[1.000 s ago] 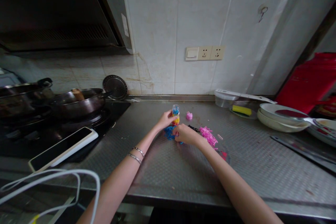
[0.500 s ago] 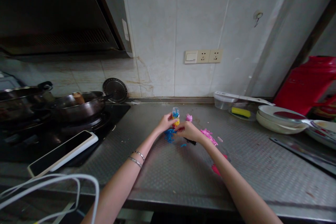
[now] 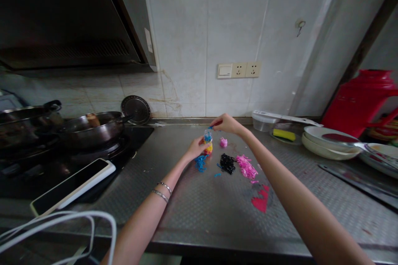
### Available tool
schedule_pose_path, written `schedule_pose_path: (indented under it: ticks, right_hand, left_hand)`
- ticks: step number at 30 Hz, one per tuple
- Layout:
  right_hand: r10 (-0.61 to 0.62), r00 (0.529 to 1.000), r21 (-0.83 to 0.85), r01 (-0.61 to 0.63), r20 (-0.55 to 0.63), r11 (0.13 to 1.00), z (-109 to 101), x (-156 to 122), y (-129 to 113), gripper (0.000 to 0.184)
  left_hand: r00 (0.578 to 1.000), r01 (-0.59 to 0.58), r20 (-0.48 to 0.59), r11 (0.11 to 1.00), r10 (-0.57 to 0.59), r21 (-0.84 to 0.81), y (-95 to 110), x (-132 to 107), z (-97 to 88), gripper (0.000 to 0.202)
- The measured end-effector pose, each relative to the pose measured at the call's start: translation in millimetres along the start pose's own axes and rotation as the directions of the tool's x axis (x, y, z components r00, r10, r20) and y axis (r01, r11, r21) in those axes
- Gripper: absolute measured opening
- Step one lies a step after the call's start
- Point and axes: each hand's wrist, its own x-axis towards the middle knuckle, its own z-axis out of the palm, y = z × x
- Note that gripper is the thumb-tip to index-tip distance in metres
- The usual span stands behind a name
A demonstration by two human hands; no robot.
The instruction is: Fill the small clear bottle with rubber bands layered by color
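My left hand [image 3: 195, 148] is wrapped round a small clear bottle [image 3: 208, 140] that stands upright on the steel counter [image 3: 217, 203], with yellow and blue bits inside. Just above the bottle's mouth, my right hand [image 3: 228, 124] pinches a small blue piece. Loose piles lie on the counter near the bottle: blue bits [image 3: 200, 161], black bits [image 3: 227, 163], pink bits [image 3: 246, 166]. A small pink cap-like thing [image 3: 223, 142] sits just right of the bottle. A red patch [image 3: 260, 202] lies nearer to me.
Left: a stove with pans [image 3: 90, 126], a round lid [image 3: 136, 109] against the wall, a phone [image 3: 72, 184] and white cables [image 3: 62, 223]. Right: plates [image 3: 331, 140], a yellow sponge [image 3: 285, 134], a clear tub [image 3: 264, 119], a red flask [image 3: 362, 99]. Wall sockets [image 3: 238, 70] above.
My right hand rose from the blue pile on the counter to just above the bottle's mouth, pinching a blue piece. This uncovered the black pile. My left hand stayed on the bottle.
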Motion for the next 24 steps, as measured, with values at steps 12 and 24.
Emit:
schedule_pose_path:
  ticks: [12, 24]
  right_hand:
    - [0.111, 0.95, -0.299, -0.019, 0.293, 0.954, 3.6, 37.2, -12.7, 0.021]
    - [0.099, 0.946, -0.329, 0.008, 0.309, 0.944, 5.1, 40.6, -19.0, 0.02]
  left_hand:
    - [1.0, -0.029, 0.011, 0.998, 0.029, -0.054, -1.5, -1.1, 0.3, 0.032]
    - [1.0, -0.025, 0.0, 0.998, 0.025, -0.054, -6.5, 0.5, 0.4, 0.032]
